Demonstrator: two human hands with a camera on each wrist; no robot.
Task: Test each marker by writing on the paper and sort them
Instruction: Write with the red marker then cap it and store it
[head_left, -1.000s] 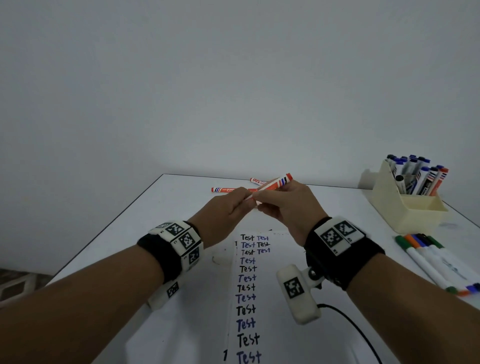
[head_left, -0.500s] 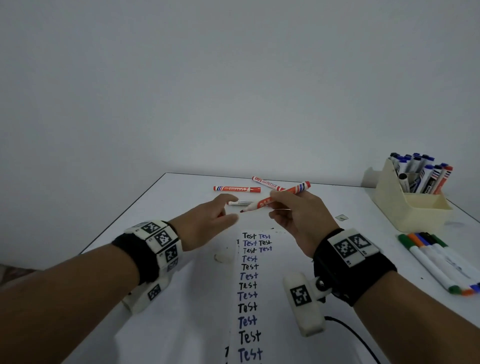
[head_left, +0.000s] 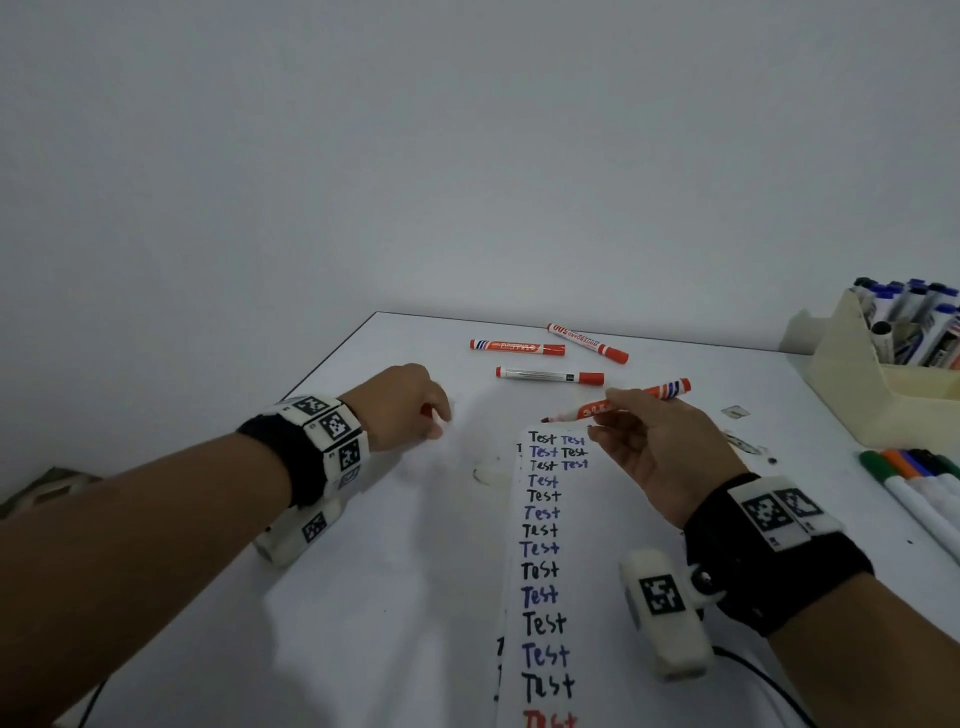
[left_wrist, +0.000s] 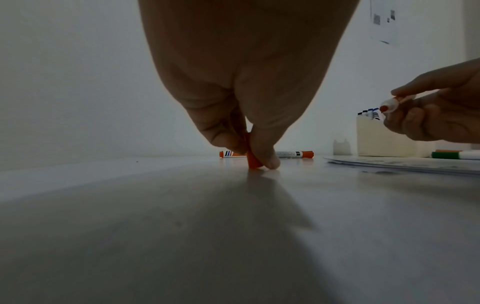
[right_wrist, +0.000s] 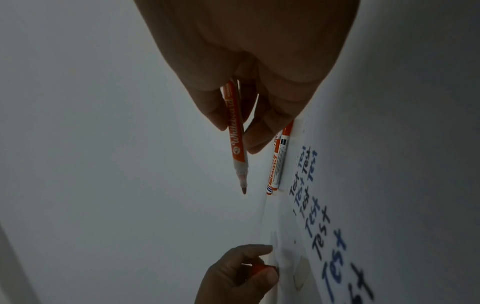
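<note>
**Uncapped red marker held above the test sheet, its cap pinched on the table**

An orange-red whiteboard marker (head_left: 618, 404) is held in the right hand (head_left: 657, 457), gripped between thumb and fingers partway along the barrel. Its cap is off and the bare tip points left, raised clear of the surface just beyond the top edge of the paper (head_left: 545, 571). In the right wrist view the marker (right_wrist: 237, 131) is seen lying along the fingers, its tip well clear of them.

The marker's red cap (left_wrist: 253, 160) is pinched between the thumb and fingertips of the left hand (head_left: 405, 410), standing with its lower end on the white table (head_left: 389, 597), to the left of the paper. From the head view only a sliver of the cap is seen under the curled fingers.

The paper is a long strip lying between the two forearms, covered with the word "Test" repeated in black and blue, with one in red at the near end.

Beyond the paper, three capped red markers (head_left: 550, 375) lie on the table, well apart from both hands. At the far right a cream holder (head_left: 852, 395) is filled with upright markers, mostly blue-capped. In front of it a row of markers with green, orange, blue and black caps (head_left: 914, 488) is laid side by side. Black bands with tag blocks are worn on both wrists.
</note>
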